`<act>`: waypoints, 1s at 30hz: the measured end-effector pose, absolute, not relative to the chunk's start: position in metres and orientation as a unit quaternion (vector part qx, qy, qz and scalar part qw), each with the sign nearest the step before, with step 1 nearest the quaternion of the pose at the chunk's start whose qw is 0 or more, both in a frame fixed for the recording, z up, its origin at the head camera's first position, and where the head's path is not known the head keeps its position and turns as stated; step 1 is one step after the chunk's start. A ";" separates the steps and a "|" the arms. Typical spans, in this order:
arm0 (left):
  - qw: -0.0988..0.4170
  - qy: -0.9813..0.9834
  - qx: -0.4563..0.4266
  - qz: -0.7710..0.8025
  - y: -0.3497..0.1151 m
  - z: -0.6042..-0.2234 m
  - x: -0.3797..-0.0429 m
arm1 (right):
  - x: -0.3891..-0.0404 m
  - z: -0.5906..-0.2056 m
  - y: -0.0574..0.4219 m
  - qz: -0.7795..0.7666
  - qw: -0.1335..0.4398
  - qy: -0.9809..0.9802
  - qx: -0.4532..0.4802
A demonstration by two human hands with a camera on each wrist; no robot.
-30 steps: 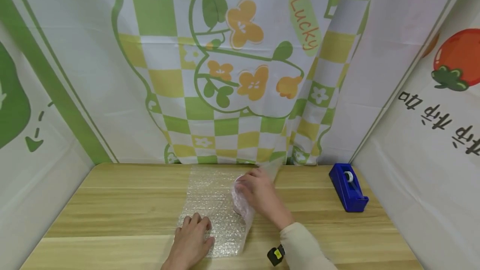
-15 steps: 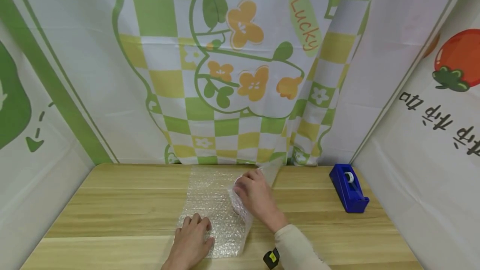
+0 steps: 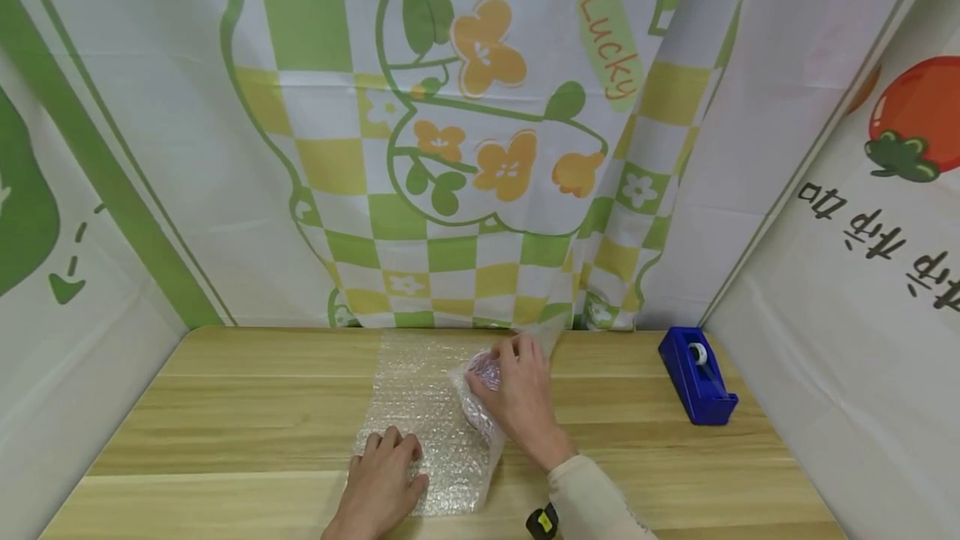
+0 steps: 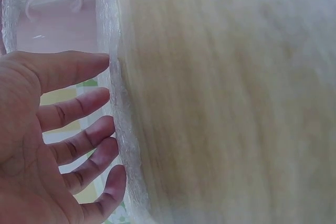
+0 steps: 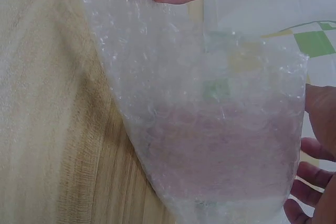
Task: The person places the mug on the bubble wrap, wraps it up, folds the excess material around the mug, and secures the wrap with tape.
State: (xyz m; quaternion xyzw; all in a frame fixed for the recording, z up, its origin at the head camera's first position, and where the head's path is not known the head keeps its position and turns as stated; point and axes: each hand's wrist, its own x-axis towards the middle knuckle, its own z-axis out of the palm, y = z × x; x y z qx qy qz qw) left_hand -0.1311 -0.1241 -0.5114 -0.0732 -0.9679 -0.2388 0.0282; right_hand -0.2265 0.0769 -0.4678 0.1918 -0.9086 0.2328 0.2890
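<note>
A sheet of clear bubble wrap [image 3: 412, 382] lies on the wooden table, its right part folded up round a pink mug [image 4: 58, 35]. The mug's handle shows at the upper left of the left wrist view; through the wrap its body is a pink blur in the right wrist view. My right hand [image 3: 521, 394] grips the wrapped mug from the right, thumb on the near side and fingers over the far side. With spread, slightly bent fingers, my left hand [image 3: 382, 477] presses its fingertips on the sheet's near left part.
A blue tape dispenser [image 3: 697, 377] with a roll of tape stands at the table's right side. Behind the table [image 3: 247, 407] hangs a green and yellow checkered cloth [image 3: 465, 265]. A small black and yellow object [image 3: 542, 522] is by the right sleeve.
My right hand has shifted its hold on the mug, its fingers spreading more toward the back. The fold's edge has moved slightly left, baring more pink. My left hand has stayed put.
</note>
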 end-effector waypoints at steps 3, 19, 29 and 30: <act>0.028 -0.968 -0.073 -0.240 -0.124 -0.512 -0.131 | -0.225 -0.467 0.076 0.233 0.274 -0.915 0.181; 0.040 -0.965 -0.075 -0.246 -0.124 -0.512 -0.129 | -0.221 -0.463 0.081 0.242 0.199 -0.930 0.193; 0.037 -0.966 -0.082 -0.242 -0.125 -0.510 -0.130 | -0.223 -0.468 0.081 0.260 0.213 -0.920 0.203; 0.036 -0.966 -0.083 -0.242 -0.125 -0.510 -0.130 | -0.223 -0.468 0.081 0.262 0.215 -0.919 0.203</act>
